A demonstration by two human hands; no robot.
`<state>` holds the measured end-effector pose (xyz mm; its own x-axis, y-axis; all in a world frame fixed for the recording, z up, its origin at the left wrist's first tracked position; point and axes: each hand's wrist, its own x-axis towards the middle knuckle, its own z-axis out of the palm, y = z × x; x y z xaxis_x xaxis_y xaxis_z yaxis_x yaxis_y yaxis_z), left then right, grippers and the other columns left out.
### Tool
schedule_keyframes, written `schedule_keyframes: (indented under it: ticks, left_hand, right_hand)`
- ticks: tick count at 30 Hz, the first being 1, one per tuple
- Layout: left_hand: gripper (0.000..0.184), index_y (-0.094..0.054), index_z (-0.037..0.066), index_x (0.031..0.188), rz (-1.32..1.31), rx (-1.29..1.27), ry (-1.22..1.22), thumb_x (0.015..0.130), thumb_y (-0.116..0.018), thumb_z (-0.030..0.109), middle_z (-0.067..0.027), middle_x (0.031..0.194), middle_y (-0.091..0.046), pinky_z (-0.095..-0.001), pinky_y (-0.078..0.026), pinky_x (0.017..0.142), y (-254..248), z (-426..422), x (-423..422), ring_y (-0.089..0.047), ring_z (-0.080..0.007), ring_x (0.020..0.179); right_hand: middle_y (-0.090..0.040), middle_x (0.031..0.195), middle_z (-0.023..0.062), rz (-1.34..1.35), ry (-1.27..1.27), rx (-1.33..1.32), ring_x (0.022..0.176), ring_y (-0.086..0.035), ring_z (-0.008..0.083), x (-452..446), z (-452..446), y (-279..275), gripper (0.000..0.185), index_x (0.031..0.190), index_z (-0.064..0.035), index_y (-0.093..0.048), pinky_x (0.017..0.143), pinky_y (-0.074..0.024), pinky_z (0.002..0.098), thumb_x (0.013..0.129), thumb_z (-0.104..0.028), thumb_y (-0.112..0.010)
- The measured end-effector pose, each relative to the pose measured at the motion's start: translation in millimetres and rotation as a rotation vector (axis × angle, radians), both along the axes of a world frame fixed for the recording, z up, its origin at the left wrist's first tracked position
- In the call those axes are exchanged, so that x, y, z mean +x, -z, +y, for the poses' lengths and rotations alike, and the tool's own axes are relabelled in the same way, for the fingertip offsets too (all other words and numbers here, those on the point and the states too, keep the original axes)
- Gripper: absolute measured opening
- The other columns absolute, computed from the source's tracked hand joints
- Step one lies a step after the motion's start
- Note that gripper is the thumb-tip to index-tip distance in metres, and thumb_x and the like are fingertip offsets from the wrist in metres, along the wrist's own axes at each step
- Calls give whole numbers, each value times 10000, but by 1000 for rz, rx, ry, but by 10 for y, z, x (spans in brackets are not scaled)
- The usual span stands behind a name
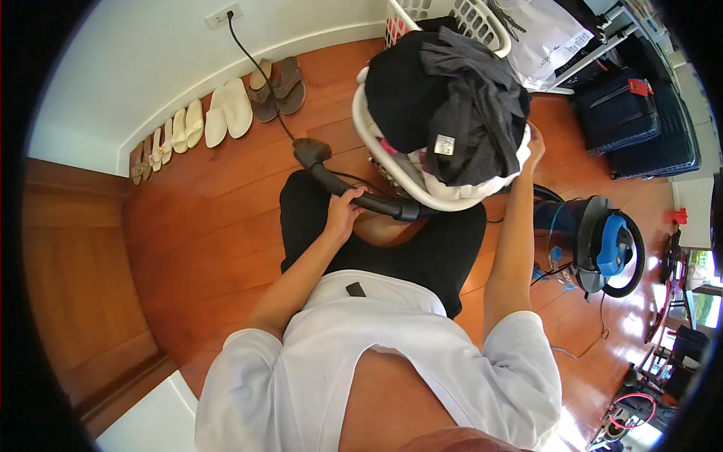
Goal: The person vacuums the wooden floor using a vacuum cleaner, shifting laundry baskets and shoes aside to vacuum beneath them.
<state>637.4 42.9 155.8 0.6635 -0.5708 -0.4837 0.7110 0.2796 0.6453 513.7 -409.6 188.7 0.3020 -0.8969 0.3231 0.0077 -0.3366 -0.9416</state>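
My left hand (345,214) is closed around the black vacuum hose handle (370,202), which lies across above my lap. At its far end is a brush head (312,151), close to the floor by the shoes. My right hand (533,149) grips the right side of a white laundry basket (379,160); part of its fingers is hidden behind the rim. Heaped above the rim are clothes, with a dark grey garment (482,98) and a black one (403,94) on top. The basket is in front of my knees, and its underside is mostly hidden.
Several pairs of shoes (228,111) line the wall at left. A black cord runs from the wall outlet (224,16) down behind the brush head. The vacuum cleaner (584,241) stands on the wooden floor at right. Dark suitcases (617,113) and another white basket (482,26) are further back.
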Motion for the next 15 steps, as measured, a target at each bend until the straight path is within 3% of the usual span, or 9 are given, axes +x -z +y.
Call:
schedule_keyframes:
  ticks: [3,10,15]
  left_hand:
    - [260,-586,-52,1005,-3,18,58,840,-637,143,-149,983,-640,-379,-531,768,4,19,-2,-633,-241,879]
    - [272,-593,-46,995,-33,42,63,839,-638,172,-151,978,-642,-374,-519,812,14,-40,-48,-633,-245,902]
    - [261,-593,-21,983,-82,56,115,834,-645,187,-125,960,-641,-360,-508,807,-146,-62,120,-629,-231,903]
  right_hand:
    - [-700,972,110,108,157,-76,833,-652,161,-367,-50,5,262,1050,20,-680,753,-524,280,851,-150,-696]
    - [-681,863,119,-250,286,103,709,-654,174,-864,-199,52,165,957,37,-657,629,-554,298,817,-40,-698]
    - [-663,875,133,-335,351,129,721,-660,191,-804,-74,-66,178,991,63,-609,647,-561,304,838,-14,-657]
